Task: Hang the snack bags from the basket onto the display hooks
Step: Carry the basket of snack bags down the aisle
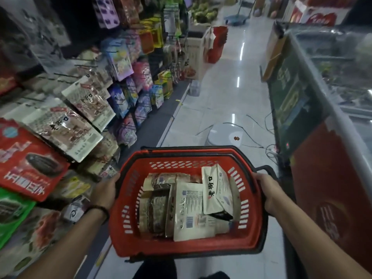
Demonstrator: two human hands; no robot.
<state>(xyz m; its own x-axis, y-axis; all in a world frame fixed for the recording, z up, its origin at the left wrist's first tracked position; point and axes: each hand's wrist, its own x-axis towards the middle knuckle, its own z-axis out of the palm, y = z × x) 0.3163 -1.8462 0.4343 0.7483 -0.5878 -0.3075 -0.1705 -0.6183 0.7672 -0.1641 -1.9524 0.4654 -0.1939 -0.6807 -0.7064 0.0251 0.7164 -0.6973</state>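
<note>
I hold a red plastic basket (128, 200) in front of me, above the aisle floor. My left hand (105, 193) grips its left rim and my right hand (270, 194) grips its right rim by the black handle. Inside lie several cream and brown snack bags (190, 208), some flat, one upright at the right (216, 190). The display hooks (85, 66) stick out from the rack on my left, loaded with matching cream bags (66, 129).
More hanging bags fill the left rack: a red one (26, 160), a green one (10, 210), purple ones (120, 59) farther on. A chest freezer (314, 137) lines the right side. A white round device (225, 134) and loose cables lie on the tiled floor ahead.
</note>
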